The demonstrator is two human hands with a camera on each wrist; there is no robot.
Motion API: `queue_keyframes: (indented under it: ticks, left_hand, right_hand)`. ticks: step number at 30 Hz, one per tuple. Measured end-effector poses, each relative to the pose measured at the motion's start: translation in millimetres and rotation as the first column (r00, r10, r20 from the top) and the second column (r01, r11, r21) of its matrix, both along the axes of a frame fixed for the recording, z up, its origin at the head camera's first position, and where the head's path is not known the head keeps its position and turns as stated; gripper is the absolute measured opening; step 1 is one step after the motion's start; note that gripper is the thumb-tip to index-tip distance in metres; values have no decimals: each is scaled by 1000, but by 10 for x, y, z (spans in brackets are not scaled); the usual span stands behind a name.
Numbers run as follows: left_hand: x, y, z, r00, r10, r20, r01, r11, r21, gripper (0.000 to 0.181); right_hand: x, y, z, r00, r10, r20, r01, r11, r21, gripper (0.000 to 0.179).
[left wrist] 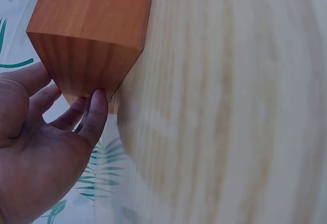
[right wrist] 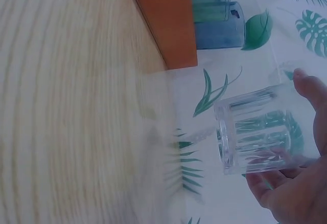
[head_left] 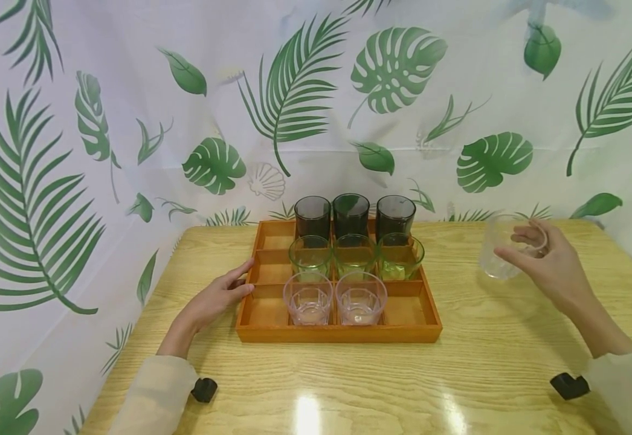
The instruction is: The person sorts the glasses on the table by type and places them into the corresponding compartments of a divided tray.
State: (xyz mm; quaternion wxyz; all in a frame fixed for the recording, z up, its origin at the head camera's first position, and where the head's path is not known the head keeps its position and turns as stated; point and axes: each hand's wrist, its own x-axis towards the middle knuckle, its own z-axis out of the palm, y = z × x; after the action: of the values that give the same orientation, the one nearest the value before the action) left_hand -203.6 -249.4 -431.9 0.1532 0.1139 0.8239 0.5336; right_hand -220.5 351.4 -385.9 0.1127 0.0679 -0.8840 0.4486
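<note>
My right hand (head_left: 557, 263) holds a clear ribbed glass (head_left: 501, 251) near its rim, thumb on one side and fingers on the other. In the right wrist view, that glass (right wrist: 260, 129) shows a thick fluted base raised off the tabletop. My left hand (head_left: 215, 302) rests against the left side of a wooden divided tray (head_left: 340, 334). From the left wrist view, its fingertips (left wrist: 100, 98) touch the tray's end wall. Two clear glasses (head_left: 309, 302) stand in the tray's front row, with the right front compartment bare. Behind them are three green glasses (head_left: 355, 257) and three dark glasses (head_left: 351, 217).
Under everything is a light wood-grain table (head_left: 348, 386). A white cloth with green leaf prints (head_left: 316, 121) hangs close behind the tray. Bare compartments (head_left: 275, 266) line the tray's left column. Black wrist devices (head_left: 204, 390) sit at both cuffs.
</note>
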Motion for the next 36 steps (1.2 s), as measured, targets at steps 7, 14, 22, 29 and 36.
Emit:
queue_keyframes:
  ticks: [7,14,22,29,36]
  left_hand:
    - [-1,2,-8,1000,2,2,-2,1000,-2,65]
    - [-15,-3,1,1000,-1,-9,1,1000,-6,65]
    - [-19,-4,-4,1000,-1,3,1,1000,1,66]
    - [-10,-10,-17,1000,4,8,-4,1000,-4,66]
    - [-14,-13,-26,1000,5,4,-5,1000,1,66]
  right_hand:
    - [95,-57,32,999,31,-12,-31,999,11,82]
    - [191,-100,58,999,37,-18,-37,999,23,82]
    - [284,-104,65,998,66,-21,-66,998,8,82]
    - [358,-101,78,994,106,-22,-105,994,8,84]
    - [424,-155,72,994,111,-24,-111,994,1,83]
